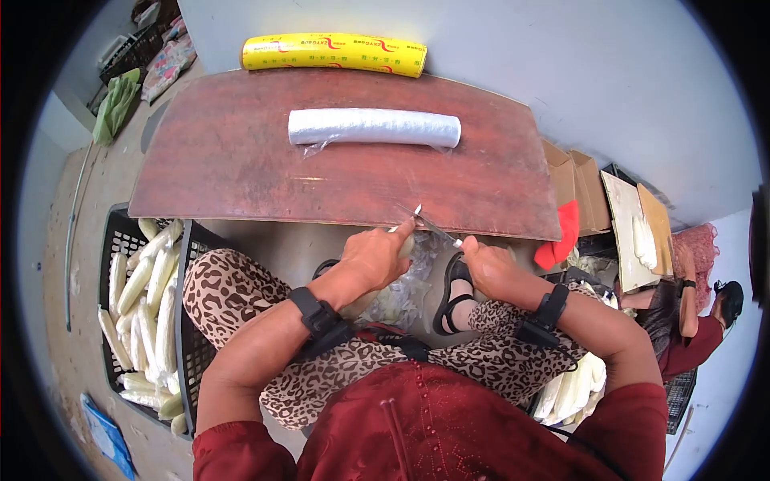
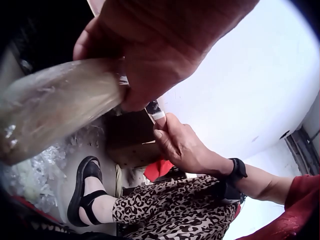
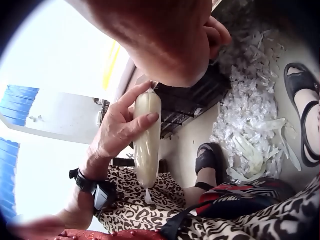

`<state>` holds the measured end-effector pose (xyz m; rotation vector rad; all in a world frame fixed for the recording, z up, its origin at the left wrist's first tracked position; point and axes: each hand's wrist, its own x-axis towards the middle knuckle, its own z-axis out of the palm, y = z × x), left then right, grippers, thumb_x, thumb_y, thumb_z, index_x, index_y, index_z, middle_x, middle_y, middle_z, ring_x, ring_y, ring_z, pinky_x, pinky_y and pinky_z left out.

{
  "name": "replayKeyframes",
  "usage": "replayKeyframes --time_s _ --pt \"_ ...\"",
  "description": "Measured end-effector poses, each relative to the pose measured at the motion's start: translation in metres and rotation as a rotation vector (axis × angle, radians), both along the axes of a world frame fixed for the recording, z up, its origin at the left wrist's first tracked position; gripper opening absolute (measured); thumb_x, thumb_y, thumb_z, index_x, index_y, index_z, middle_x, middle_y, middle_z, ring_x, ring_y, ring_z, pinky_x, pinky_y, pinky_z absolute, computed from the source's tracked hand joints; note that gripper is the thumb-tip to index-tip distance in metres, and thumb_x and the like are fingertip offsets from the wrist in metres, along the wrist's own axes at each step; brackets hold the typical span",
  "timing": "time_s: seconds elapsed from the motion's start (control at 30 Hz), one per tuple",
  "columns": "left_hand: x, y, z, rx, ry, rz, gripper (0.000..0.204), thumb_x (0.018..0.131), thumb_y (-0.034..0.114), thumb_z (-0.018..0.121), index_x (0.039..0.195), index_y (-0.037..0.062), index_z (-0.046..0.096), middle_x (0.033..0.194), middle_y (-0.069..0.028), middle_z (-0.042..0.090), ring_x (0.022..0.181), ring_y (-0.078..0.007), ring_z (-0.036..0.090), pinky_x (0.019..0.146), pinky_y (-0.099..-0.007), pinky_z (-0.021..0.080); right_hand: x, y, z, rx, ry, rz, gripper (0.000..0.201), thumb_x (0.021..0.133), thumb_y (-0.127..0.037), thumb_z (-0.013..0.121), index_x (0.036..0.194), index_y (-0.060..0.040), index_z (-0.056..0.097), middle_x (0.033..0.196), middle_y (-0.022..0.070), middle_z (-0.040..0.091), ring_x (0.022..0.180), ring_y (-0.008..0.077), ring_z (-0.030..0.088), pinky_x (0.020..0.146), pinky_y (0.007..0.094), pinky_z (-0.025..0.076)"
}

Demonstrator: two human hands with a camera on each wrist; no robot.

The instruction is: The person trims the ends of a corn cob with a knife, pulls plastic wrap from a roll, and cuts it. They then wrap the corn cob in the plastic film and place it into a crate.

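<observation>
My left hand (image 1: pixel 370 258) (image 3: pixel 119 125) grips a pale, film-wrapped long vegetable (image 3: pixel 147 140) (image 2: pixel 55 102), its tip at the table's near edge. In the right wrist view the wrapped piece shows twisted film at its lower end. My right hand (image 1: pixel 491 268) (image 2: pixel 182 145) holds a knife by its white handle (image 2: pixel 159 115); in the head view the blade (image 1: pixel 437 230) points toward the left fingertips and the vegetable's tip. The right fingers are partly hidden in the right wrist view.
On the reddish table (image 1: pixel 241 160) lie a clear film roll (image 1: pixel 373 128) and a yellow roll (image 1: pixel 333 54). A black crate (image 1: pixel 192 297) of wrapped vegetables stands left. Film scraps (image 3: pixel 245 135) cover the floor between the feet. Another person (image 1: pixel 698 345) sits at right, near cardboard boxes (image 1: pixel 589 192).
</observation>
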<state>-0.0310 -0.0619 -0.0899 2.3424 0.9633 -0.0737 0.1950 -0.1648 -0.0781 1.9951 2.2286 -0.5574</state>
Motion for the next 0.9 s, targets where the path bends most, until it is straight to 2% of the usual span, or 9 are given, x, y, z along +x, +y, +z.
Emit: replayKeyframes --time_s 0.3,0.4,0.5,0.6,0.7,0.8,0.87,0.9 --pt "-0.005 -0.003 0.001 0.035 0.049 -0.015 0.065 0.084 0.031 0.063 0.141 0.0152 0.037 0.104 -0.0210 0.065 0.096 -0.0369 0.064 0.081 -0.0454 0.051 0.012 -0.002 0.015 -0.110 -0.011 -0.148 0.024 0.091 -0.015 0.046 0.111 -0.0013 0.044 0.087 0.0272 0.065 0.084 0.0442 0.063 0.073 0.0530 0.047" --pt "-0.006 -0.002 0.001 0.025 0.038 -0.009 0.064 0.084 0.032 0.063 0.141 0.0160 0.037 0.105 -0.0209 0.065 0.097 -0.0369 0.063 0.081 -0.0453 0.051 0.018 0.005 0.019 -0.071 0.012 -0.109 0.021 0.093 -0.015 0.047 0.107 -0.0002 0.044 0.085 0.0278 0.064 0.084 0.0455 0.062 0.072 0.0536 0.047" --pt "-0.008 0.000 0.002 0.012 0.034 0.001 0.066 0.083 0.031 0.065 0.141 0.0164 0.037 0.105 -0.0210 0.065 0.098 -0.0375 0.063 0.082 -0.0454 0.050 0.018 0.014 0.031 -0.015 0.134 -0.151 0.019 0.094 -0.016 0.047 0.103 0.0006 0.043 0.083 0.0292 0.063 0.082 0.0481 0.061 0.069 0.0542 0.046" --pt "-0.007 0.001 0.001 -0.002 0.017 0.009 0.068 0.081 0.031 0.067 0.141 0.0169 0.038 0.104 -0.0217 0.065 0.098 -0.0393 0.061 0.084 -0.0461 0.049 0.023 0.018 0.014 0.109 0.214 -0.173 0.019 0.093 -0.016 0.051 0.102 -0.0014 0.041 0.078 0.0300 0.059 0.078 0.0501 0.057 0.065 0.0555 0.041" --pt "-0.008 0.005 0.000 -0.020 -0.010 0.012 0.067 0.081 0.032 0.067 0.140 0.0170 0.039 0.105 -0.0220 0.065 0.099 -0.0399 0.061 0.085 -0.0457 0.049 0.016 0.024 0.012 0.037 0.103 -0.300 0.017 0.094 -0.016 0.051 0.099 -0.0022 0.042 0.078 0.0295 0.060 0.076 0.0499 0.058 0.064 0.0555 0.041" --pt "-0.011 0.010 0.001 -0.070 -0.046 0.023 0.064 0.081 0.033 0.067 0.137 0.0155 0.041 0.104 -0.0228 0.065 0.100 -0.0407 0.061 0.085 -0.0460 0.049 0.017 0.026 0.005 0.012 0.024 -0.247 0.014 0.092 -0.012 0.050 0.101 -0.0028 0.044 0.081 0.0273 0.061 0.077 0.0493 0.058 0.064 0.0538 0.042" --pt "-0.015 0.018 0.009 -0.127 -0.072 0.029 0.062 0.082 0.034 0.067 0.136 0.0141 0.042 0.104 -0.0235 0.065 0.099 -0.0412 0.061 0.085 -0.0465 0.049 0.031 0.025 -0.004 0.143 0.053 -0.049 0.013 0.091 -0.009 0.050 0.102 -0.0048 0.048 0.085 0.0222 0.061 0.082 0.0443 0.059 0.066 0.0510 0.041" --pt "-0.018 0.023 0.016 -0.123 -0.134 0.092 0.060 0.082 0.033 0.067 0.134 0.0131 0.043 0.102 -0.0230 0.065 0.098 -0.0389 0.062 0.083 -0.0449 0.050 0.038 0.025 -0.006 0.208 0.067 0.047 0.013 0.090 -0.008 0.050 0.103 -0.0057 0.049 0.088 0.0197 0.061 0.085 0.0418 0.059 0.067 0.0496 0.041"
